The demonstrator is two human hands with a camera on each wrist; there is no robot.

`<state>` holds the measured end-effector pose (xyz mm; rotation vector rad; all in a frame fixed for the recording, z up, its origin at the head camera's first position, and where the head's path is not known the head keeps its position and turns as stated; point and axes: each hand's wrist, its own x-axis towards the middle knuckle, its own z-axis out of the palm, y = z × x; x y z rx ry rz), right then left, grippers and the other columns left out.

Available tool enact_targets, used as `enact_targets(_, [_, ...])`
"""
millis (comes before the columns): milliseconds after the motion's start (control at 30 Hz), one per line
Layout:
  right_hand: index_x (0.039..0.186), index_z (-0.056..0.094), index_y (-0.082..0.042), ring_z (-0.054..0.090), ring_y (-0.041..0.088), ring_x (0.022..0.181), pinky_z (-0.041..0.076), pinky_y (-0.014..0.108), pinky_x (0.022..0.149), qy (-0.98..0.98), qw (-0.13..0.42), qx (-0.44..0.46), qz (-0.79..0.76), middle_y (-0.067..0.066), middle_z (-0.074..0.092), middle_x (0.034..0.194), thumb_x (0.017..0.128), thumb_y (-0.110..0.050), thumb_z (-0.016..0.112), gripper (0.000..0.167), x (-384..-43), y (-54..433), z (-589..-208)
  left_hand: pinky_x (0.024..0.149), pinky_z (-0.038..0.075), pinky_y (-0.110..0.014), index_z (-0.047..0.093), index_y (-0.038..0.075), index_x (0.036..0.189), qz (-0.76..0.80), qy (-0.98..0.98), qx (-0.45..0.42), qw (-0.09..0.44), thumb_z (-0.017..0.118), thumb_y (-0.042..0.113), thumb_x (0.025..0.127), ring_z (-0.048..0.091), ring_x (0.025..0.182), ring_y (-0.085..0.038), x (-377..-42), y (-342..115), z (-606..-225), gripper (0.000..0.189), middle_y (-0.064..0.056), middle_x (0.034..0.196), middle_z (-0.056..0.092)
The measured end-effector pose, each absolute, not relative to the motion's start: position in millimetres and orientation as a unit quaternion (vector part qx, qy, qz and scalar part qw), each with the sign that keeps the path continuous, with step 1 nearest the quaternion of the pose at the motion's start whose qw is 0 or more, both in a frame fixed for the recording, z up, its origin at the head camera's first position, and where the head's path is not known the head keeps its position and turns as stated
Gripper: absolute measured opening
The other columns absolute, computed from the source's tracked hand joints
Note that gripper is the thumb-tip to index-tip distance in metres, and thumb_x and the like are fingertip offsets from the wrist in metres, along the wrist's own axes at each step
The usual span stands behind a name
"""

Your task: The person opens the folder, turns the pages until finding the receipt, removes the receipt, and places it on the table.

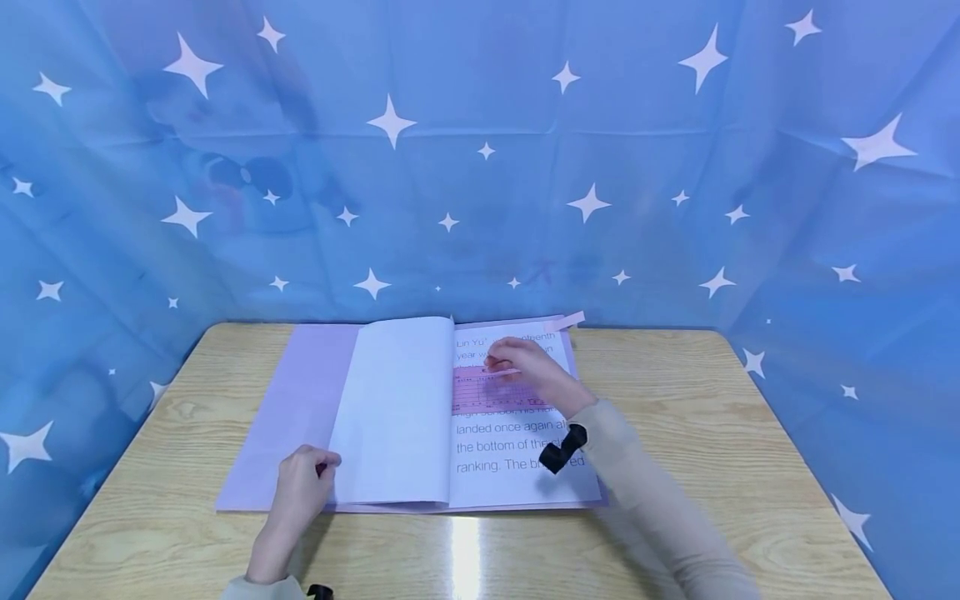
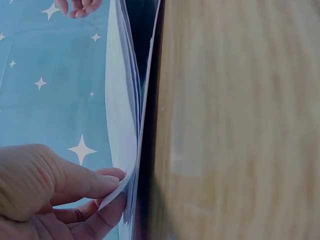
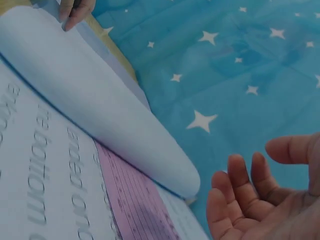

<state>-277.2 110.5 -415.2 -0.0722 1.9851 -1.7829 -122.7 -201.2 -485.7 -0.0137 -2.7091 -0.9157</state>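
Observation:
An open book with a lilac cover [image 1: 311, 375] lies on the table. My left hand [image 1: 303, 487] is at the lower left edge of its blank white left page [image 1: 397, 417]. In the left wrist view the thumb and fingers of that hand [image 2: 65, 195] pinch the curved edge of the page [image 2: 122, 115]. My right hand [image 1: 528, 367] is over the printed right page [image 1: 510, 479], its fingers loosely bent and holding nothing in the right wrist view. Below it a pink slip with ruled lines [image 1: 468, 392] lies across the text, partly covered by the hand.
The wooden table [image 1: 675, 392] extends on both sides of the book. A pale pink strip [image 1: 566, 321] sticks out at the book's top right corner. Behind the table hangs a blue curtain [image 1: 480, 225] with white stars. A black strap [image 1: 562, 450] is on my right wrist.

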Motion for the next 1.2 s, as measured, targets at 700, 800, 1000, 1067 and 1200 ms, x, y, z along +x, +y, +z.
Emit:
enact_targets(700, [0.109,0.053,0.003,0.053,0.030,0.104,0.043,0.043,0.090,0.814,0.145,0.008,-0.562,0.013,0.057,0.108,0.090,-0.013,0.055,0.025,-295,186,-440,0.077,0.048,-0.050,0.068,-0.011,0.082,-0.323,-0.944,0.044,0.052,0.069,-0.004,0.066,0.058,0.082,-0.037,-125,-199,-479,0.017,-0.020,0.086,0.058])
enact_targets(800, [0.110,0.053,0.005,0.053,0.027,0.099,0.045,0.040,0.086,0.818,0.143,-0.005,-0.557,0.013,0.056,0.105,0.089,-0.011,0.054,0.026,-295,189,-442,0.076,0.049,-0.048,0.068,-0.011,0.082,-0.320,-0.945,0.043,0.052,0.069,-0.005,0.065,0.058,0.080,-0.035,-125,-199,-479,0.017,-0.018,0.083,0.059])
enact_targets(1000, [0.116,0.051,0.009,0.053,0.030,0.101,0.045,0.042,0.087,0.822,0.156,-0.015,-0.547,0.018,0.056,0.110,0.090,-0.011,0.054,0.033,-297,189,-445,0.071,0.049,-0.044,0.067,-0.010,0.082,-0.321,-0.945,0.043,0.040,0.068,-0.003,0.066,0.056,0.073,-0.027,-126,-200,-479,0.017,-0.012,0.077,0.059])
enact_targets(1067, [0.118,0.051,0.008,0.053,0.030,0.102,0.045,0.041,0.086,0.831,0.162,-0.008,-0.532,0.019,0.055,0.113,0.091,-0.013,0.055,0.035,-299,189,-449,0.070,0.049,-0.043,0.066,-0.010,0.082,-0.323,-0.945,0.043,0.037,0.068,-0.003,0.067,0.056,0.072,-0.026,-127,-199,-479,0.017,-0.012,0.077,0.059])
enact_targets(1200, [0.117,0.054,0.006,0.054,0.024,0.095,0.047,0.033,0.077,0.850,0.161,-0.006,-0.502,0.016,0.056,0.110,0.088,-0.012,0.059,0.034,-307,190,-461,0.067,0.048,-0.040,0.066,-0.010,0.083,-0.326,-0.944,0.045,0.031,0.068,-0.003,0.068,0.054,0.071,-0.024,-127,-200,-480,0.016,-0.012,0.077,0.058])
